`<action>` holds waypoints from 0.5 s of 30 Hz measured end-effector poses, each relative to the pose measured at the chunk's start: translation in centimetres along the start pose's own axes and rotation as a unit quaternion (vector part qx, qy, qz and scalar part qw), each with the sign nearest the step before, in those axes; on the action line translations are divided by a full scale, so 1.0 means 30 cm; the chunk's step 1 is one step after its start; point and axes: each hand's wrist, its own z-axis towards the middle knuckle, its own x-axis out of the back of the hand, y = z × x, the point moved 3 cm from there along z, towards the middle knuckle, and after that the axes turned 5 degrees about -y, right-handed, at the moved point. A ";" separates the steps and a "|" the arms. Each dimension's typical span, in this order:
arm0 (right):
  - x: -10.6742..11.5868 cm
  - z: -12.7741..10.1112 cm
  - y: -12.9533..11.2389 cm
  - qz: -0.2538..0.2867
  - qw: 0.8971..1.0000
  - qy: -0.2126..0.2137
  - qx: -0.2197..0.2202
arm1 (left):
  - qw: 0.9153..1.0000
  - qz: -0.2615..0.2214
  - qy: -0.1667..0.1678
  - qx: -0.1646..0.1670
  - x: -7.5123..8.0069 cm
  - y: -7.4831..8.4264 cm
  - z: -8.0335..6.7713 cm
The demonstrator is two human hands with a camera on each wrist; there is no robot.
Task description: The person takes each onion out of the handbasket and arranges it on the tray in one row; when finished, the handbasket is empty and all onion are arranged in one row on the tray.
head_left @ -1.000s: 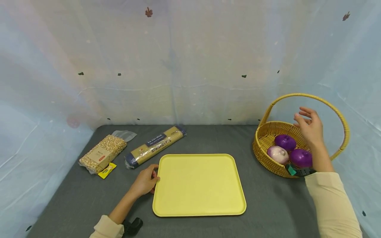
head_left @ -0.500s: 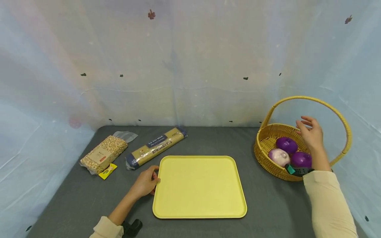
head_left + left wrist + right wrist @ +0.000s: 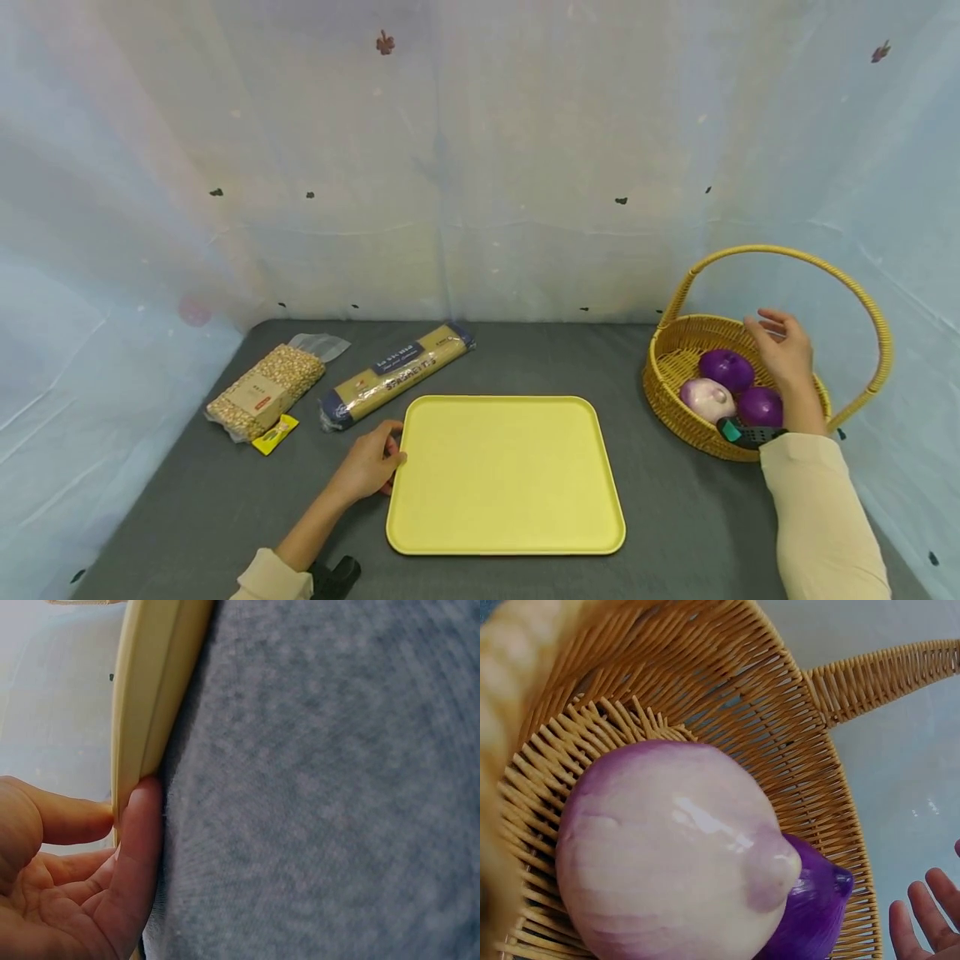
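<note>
My left hand pinches the left edge of a yellow tray. In the left wrist view the thumb lies on the upper side of the rim and a finger is under it, close to the grey cloth. Over the right part of a wicker basket, my right hand hovers with loosely bent fingers and holds nothing. Inside the basket lie two dark purple onions and a paler white-and-purple onion. The right wrist view shows the pale onion up close, fingertips beyond the basket rim.
At the back left lie a clear bag of yellowish kernels or beans, a small yellow packet and a spaghetti pack. The tall basket handle arches over the right hand. A pale curtain hangs behind the table.
My right hand has come down slightly toward the basket and a little to the left. The left hand keeps its pinch on the tray. The head view has tilted slightly.
</note>
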 end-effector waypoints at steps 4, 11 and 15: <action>-0.009 0.024 0.054 -0.021 0.999 -0.007 -0.025 | 1.000 -0.003 -0.002 -0.003 -0.002 0.000 -0.001; -0.026 0.002 0.032 -0.028 0.998 -0.049 -0.004 | 1.000 -0.003 -0.003 -0.006 -0.002 0.006 -0.005; -0.038 -0.008 0.029 -0.045 0.994 -0.098 -0.016 | 1.000 -0.002 -0.004 -0.001 0.000 0.009 -0.004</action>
